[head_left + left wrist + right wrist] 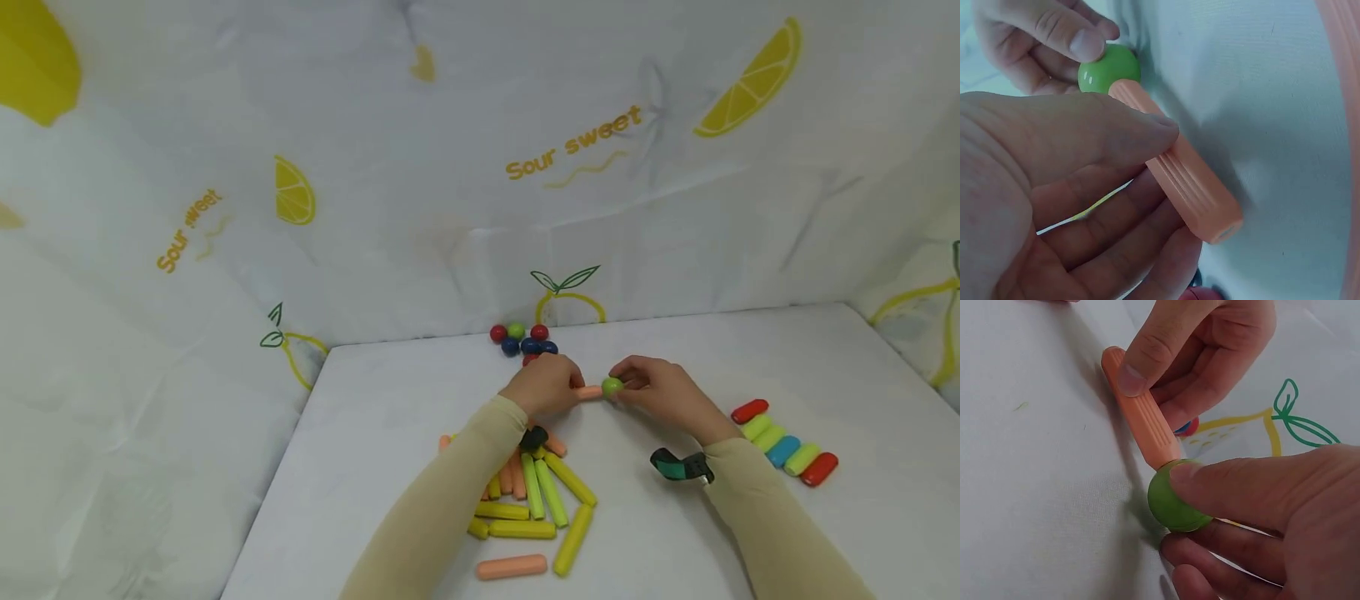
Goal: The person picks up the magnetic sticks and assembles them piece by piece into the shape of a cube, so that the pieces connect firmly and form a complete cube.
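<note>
Between thumb and fingers my left hand [546, 385] grips an orange ribbed stick [1185, 178], its far end with a small hole showing in the left wrist view. A glossy green ball [1179, 497] is pinched by my right hand [663, 393]. The stick's other end meets the ball, so the two form one line in all views. Both pieces are held close over the white table [637, 517]. Below my left forearm lies a pile of yellow sticks [521, 529], light green sticks [551, 493] and orange sticks [512, 567].
At the back, red balls [498, 333], dark blue balls [510, 347] and a green ball [516, 331] cluster near the wall cloth [420, 275]. On the right, several short red, yellow-green and blue pieces [783, 451] lie in a slanting row.
</note>
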{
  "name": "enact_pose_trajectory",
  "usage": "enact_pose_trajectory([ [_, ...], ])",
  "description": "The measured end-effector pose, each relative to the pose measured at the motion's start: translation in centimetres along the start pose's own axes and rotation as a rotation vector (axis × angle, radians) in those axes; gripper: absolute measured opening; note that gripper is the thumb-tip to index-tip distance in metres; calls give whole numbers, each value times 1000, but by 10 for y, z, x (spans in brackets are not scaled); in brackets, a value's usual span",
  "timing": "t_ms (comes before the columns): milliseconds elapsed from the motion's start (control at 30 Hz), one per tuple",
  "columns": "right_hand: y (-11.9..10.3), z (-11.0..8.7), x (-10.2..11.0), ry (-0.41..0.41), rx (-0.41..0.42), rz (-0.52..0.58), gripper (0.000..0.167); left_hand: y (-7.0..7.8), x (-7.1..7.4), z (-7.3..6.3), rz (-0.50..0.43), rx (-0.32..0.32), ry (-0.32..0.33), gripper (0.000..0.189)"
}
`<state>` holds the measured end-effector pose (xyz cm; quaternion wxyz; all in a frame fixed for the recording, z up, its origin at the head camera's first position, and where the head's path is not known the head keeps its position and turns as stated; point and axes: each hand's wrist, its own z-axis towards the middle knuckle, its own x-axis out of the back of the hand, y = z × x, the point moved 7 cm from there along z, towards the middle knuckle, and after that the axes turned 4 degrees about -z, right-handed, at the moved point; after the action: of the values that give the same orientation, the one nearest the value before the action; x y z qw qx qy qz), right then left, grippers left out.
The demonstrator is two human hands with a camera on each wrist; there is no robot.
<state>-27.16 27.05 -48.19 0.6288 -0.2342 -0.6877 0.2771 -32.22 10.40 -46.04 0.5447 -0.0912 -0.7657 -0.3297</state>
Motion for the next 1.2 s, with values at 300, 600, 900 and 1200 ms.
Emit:
enact_pose_trajectory([
  [300,-7,5,-4,-20,13,-51,41,16,0,2,4,-41,-36,35],
  [600,-5,1,-6,-12,-5,-93,18,-35,46,24,-85,-26,64,24],
  [900,-2,1,-9,-15,-41,-100,22,-103,74,41,-21,216,256,35],
  [1200,-2,2,-5,-11,-51,-112,23,-101,73,44,-62,229,257,30],
])
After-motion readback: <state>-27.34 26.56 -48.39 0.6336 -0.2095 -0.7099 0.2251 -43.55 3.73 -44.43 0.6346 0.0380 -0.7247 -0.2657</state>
